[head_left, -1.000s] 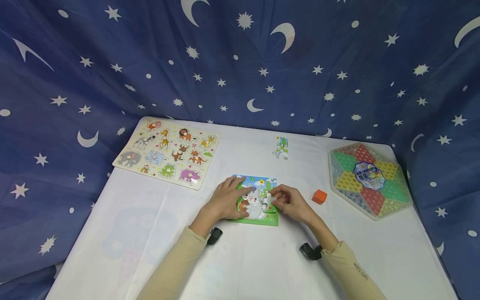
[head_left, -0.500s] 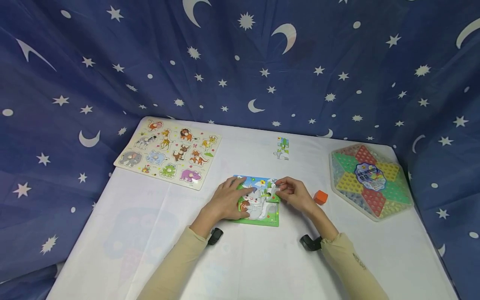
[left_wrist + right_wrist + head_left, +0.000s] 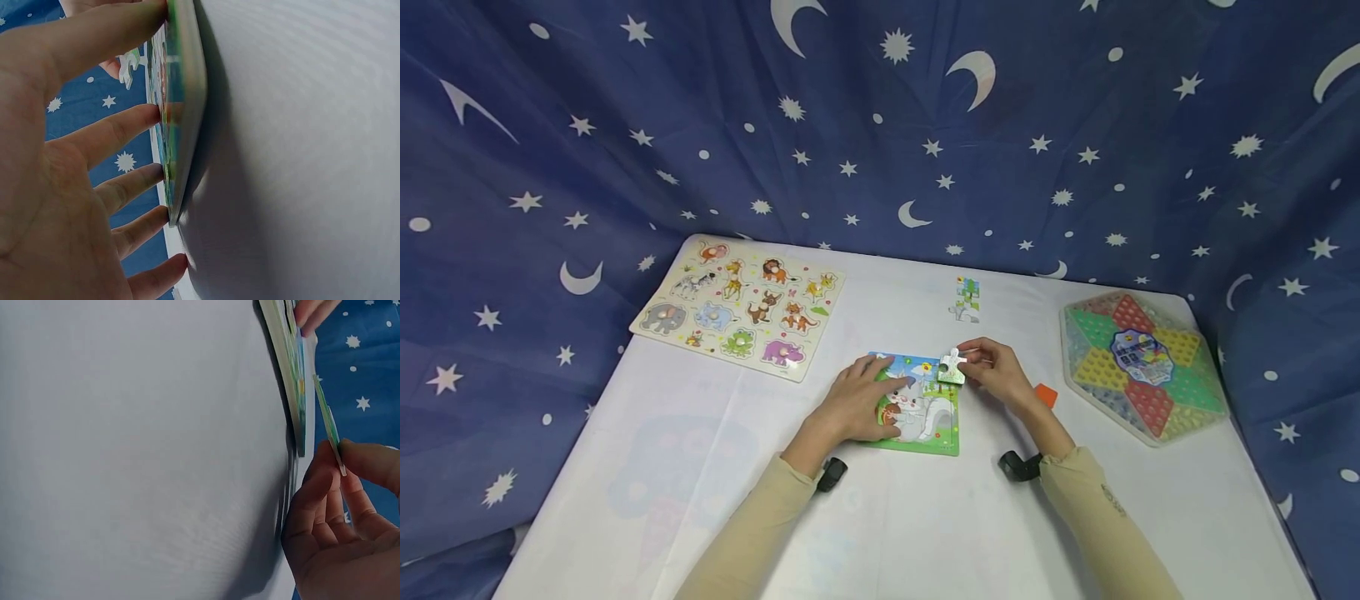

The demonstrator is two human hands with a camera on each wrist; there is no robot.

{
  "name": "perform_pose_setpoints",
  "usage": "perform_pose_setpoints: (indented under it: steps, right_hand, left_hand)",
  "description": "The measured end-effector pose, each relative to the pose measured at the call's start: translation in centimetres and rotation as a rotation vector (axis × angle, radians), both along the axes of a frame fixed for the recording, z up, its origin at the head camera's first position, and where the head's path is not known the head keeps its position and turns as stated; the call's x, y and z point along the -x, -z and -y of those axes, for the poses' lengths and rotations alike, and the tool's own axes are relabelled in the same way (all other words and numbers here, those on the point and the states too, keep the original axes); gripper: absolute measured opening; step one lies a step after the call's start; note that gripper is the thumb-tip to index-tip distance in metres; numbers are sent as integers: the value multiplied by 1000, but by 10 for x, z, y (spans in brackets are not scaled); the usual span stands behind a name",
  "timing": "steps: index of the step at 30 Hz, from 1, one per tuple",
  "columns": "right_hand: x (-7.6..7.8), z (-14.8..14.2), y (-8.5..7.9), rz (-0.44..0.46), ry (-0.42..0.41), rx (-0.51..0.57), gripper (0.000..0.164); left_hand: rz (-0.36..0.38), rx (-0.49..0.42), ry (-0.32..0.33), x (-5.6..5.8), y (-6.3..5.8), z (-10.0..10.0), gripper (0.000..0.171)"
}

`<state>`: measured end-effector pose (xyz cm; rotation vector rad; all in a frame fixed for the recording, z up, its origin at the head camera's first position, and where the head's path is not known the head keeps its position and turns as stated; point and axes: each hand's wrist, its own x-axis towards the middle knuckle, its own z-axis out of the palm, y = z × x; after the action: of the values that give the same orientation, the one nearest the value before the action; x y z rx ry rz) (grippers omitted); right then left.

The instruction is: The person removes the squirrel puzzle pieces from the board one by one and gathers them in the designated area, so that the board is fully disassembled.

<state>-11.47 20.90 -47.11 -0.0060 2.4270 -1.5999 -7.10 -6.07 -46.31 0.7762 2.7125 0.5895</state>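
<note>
A jigsaw puzzle (image 3: 936, 418) with a grey squirrel picture lies in its tray at the middle of the table. My left hand (image 3: 855, 403) rests on its left side with fingers spread; in the left wrist view the straight fingers (image 3: 131, 128) touch the puzzle's face. Over the puzzle's upper right corner, my right hand (image 3: 996, 375) pinches a jigsaw piece (image 3: 952, 367) by its right edge. The right wrist view shows that piece (image 3: 329, 419) edge-on, between thumb and fingertips, apart from the puzzle (image 3: 289, 369).
Several joined jigsaw pieces (image 3: 967, 302) lie farther back. At the back left is an animal peg puzzle board (image 3: 752, 287). A hexagonal board game case (image 3: 1138, 354) lies at the right. An orange block (image 3: 1046, 395) sits partly behind my right forearm.
My right hand has moved the jigsaw piece up from the puzzle's lower right to over its upper right corner, and the piece has turned. My left hand stays in place.
</note>
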Motion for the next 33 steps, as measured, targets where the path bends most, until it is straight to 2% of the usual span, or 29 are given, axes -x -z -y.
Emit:
perform_pose_setpoints:
  steps: [16,33]
  right_hand:
    - [32,-4,0,19,78,-16,33]
    - [49,-12,0,5,100,-78,32]
  left_hand:
    - [-4,0,-1,1,2,0,76]
    - [-8,4,-3,0,3,1,75]
